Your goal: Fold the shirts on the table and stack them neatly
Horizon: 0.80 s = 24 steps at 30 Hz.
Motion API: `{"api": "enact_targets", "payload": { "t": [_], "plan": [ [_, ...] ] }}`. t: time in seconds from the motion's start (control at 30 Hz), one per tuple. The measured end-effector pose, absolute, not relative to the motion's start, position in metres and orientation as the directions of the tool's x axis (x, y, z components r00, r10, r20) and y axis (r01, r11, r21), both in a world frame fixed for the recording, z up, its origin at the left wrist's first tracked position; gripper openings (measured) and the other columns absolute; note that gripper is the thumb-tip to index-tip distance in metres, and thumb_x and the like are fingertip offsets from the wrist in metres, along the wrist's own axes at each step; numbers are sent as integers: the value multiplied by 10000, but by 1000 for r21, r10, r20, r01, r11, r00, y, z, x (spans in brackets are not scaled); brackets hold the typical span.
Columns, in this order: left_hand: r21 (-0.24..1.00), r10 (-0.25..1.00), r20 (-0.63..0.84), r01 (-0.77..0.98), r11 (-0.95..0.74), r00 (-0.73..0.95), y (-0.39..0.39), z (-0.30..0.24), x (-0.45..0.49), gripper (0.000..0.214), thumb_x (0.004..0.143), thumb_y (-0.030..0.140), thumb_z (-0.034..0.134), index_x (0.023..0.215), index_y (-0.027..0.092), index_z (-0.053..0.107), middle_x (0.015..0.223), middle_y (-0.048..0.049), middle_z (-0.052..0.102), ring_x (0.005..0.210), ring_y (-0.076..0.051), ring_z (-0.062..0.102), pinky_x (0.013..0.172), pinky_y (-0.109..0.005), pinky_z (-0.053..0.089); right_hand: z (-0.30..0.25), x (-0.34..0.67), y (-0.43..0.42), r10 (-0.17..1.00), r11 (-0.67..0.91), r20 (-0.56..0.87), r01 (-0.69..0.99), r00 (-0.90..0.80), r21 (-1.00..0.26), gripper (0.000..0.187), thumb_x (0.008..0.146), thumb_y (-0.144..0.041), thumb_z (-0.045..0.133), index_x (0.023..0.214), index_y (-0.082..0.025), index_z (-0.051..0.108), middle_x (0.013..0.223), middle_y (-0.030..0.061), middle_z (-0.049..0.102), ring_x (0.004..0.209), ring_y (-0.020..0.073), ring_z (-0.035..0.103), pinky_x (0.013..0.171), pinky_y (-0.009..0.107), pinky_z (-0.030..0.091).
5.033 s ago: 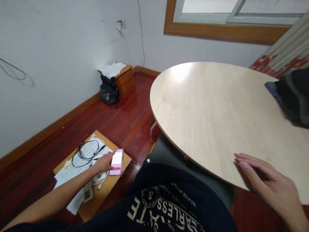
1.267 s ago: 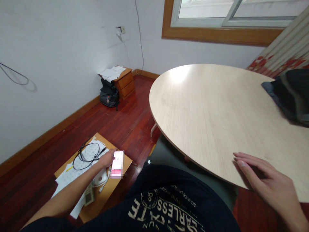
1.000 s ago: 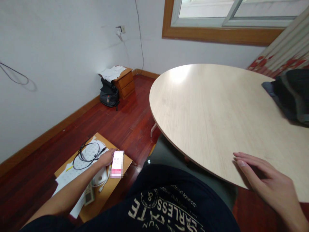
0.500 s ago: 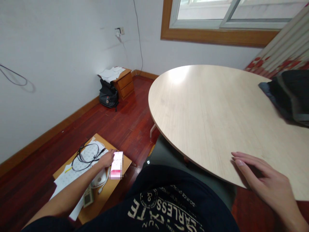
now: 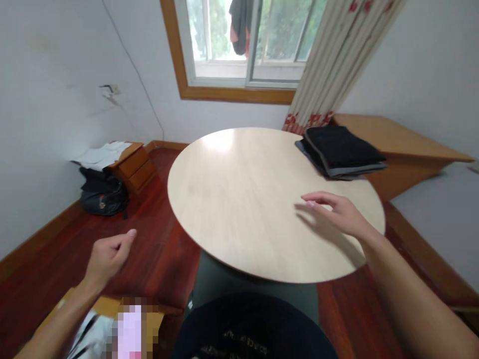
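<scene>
My left hand (image 5: 110,254) is raised over the dark red floor, above and beside a low stool. Its fingers are curled in and the thumb rests near them; nothing shows in it. On the stool (image 5: 108,304) lies a phone (image 5: 129,329), pixelated in the picture, with white papers next to it. My right hand (image 5: 335,212) hovers just over the round pale table (image 5: 239,199), fingers stretched and slightly apart, holding nothing. Beyond it, at the table's far right, sits a stack of folded dark clothes (image 5: 340,149), not touched by either hand.
A brown wooden desk (image 5: 396,134) stands behind the clothes at the right. At the left, a black backpack (image 5: 103,194) leans by a small drawer cabinet (image 5: 136,167) topped with papers. A window (image 5: 243,45) and a curtain (image 5: 322,65) are at the back.
My left hand has come off the phone and lifted away from the stool. My view has turned right, bringing the whole clothes stack into sight. My right hand reaches further over the table.
</scene>
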<state>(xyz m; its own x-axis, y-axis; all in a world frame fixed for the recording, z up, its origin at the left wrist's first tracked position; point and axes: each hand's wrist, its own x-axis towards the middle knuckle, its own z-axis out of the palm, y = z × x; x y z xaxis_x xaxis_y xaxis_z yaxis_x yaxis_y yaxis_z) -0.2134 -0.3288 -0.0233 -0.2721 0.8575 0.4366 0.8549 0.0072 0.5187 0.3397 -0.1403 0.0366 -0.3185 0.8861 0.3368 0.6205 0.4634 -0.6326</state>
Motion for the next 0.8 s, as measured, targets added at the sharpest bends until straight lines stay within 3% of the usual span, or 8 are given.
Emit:
{"api": "enact_targets", "payload": {
  "t": [0.1, 0.17, 0.27, 0.37, 0.47, 0.57, 0.67, 0.8],
  "plan": [
    [502, 829, 558, 814, -293, -45, -261, 32, -147, 553, 928, 465, 474, 429, 226, 469, 417, 20, 461, 393, -119, 435, 465, -255, 342, 67, 349, -83, 873, 432, 463, 688, -155, -583, 364, 878, -556, 611, 947, -221, 735, 975, 94, 762, 887, 245, 708, 836, 414, 574],
    [477, 824, 560, 780, -406, 86, -215, 55, -93, 567, 940, 510, 406, 457, 232, 510, 441, 10, 511, 421, -131, 486, 494, -256, 370, 84, 357, -44, 827, 390, 560, 761, -42, -518, 404, 934, -526, 532, 957, -168, 716, 979, 100, 752, 907, 207, 689, 875, 373, 539],
    [431, 856, 425, 766, -477, 294, -148, 70, -11, 606, 971, 534, 322, 499, 213, 528, 482, -3, 526, 471, -132, 497, 561, -260, 376, 97, 375, 6, 807, 298, 590, 863, 0, -408, 485, 961, -514, 468, 986, -84, 690, 1045, 132, 733, 980, 186, 656, 938, 358, 482],
    [362, 835, 317, 757, -544, 449, -88, 65, 53, 552, 980, 489, 353, 557, 199, 557, 531, -15, 549, 541, -146, 526, 606, -266, 369, 90, 392, 37, 836, 158, 548, 945, 26, -287, 564, 879, -578, 585, 1069, -54, 670, 1189, 190, 679, 1102, 265, 621, 996, 448, 438],
    [328, 870, 220, 807, -492, 441, -45, 46, 85, 469, 973, 441, 412, 626, 195, 609, 584, -42, 598, 605, -182, 571, 615, -285, 360, 65, 400, 49, 851, 100, 525, 980, 5, -172, 652, 816, -602, 661, 1172, -57, 643, 1312, 235, 603, 1238, 351, 541, 1077, 557, 336],
    [312, 922, 164, 868, -385, 350, -23, 21, 87, 424, 969, 432, 427, 704, 191, 654, 647, -56, 647, 640, -197, 592, 607, -292, 341, 41, 401, 51, 818, 112, 575, 978, 10, -176, 521, 796, -386, 724, 1234, -119, 636, 1391, 211, 569, 1319, 376, 465, 1115, 589, 283],
    [367, 954, 181, 884, -290, 239, -18, 3, 80, 404, 959, 462, 434, 770, 195, 671, 671, -35, 660, 646, -189, 595, 598, -283, 324, 31, 404, 50, 799, 117, 597, 954, 75, -277, 441, 765, -199, 643, 1204, -157, 664, 1358, 162, 615, 1285, 361, 498, 1064, 560, 369],
    [443, 966, 169, 860, -254, 198, -19, -3, 76, 443, 954, 505, 431, 738, 201, 669, 647, -14, 646, 636, -180, 593, 604, -280, 330, 35, 411, 50, 739, 192, 646, 860, 189, -472, 404, 792, -174, 502, 1142, -159, 704, 1212, 143, 696, 1134, 318, 603, 999, 505, 460]
  ]
}}
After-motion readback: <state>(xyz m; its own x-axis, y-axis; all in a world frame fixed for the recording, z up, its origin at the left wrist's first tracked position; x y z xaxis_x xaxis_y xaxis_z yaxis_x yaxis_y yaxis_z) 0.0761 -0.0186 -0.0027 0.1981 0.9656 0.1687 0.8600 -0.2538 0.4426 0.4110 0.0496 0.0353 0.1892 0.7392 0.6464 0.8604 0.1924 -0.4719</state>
